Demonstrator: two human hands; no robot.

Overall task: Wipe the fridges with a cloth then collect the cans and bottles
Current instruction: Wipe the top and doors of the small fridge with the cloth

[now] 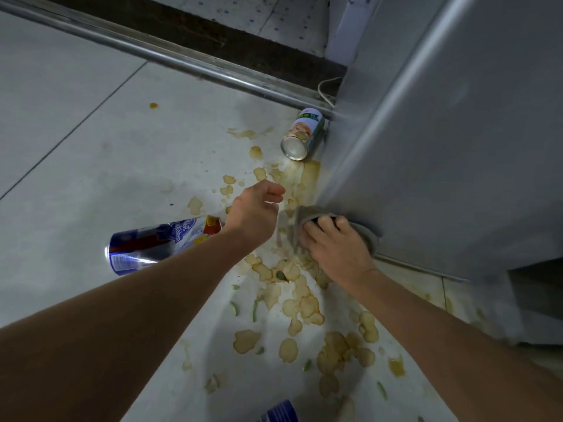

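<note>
Right hand presses grey cloth against fridge; left hand hovers loosely curled, empty, above blue can.

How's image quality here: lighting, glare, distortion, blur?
Head view: dim, flat light, with a soft shadow on the floor tiles; faint sheen down the fridge edge; wide-angle bend curves the metal threshold; blue can slightly soft; right hand and cloth reasonably sharp.

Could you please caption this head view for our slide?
Right hand presses grey cloth against silver fridge; empty left hand hovers above blue can amid spilled food.
</note>
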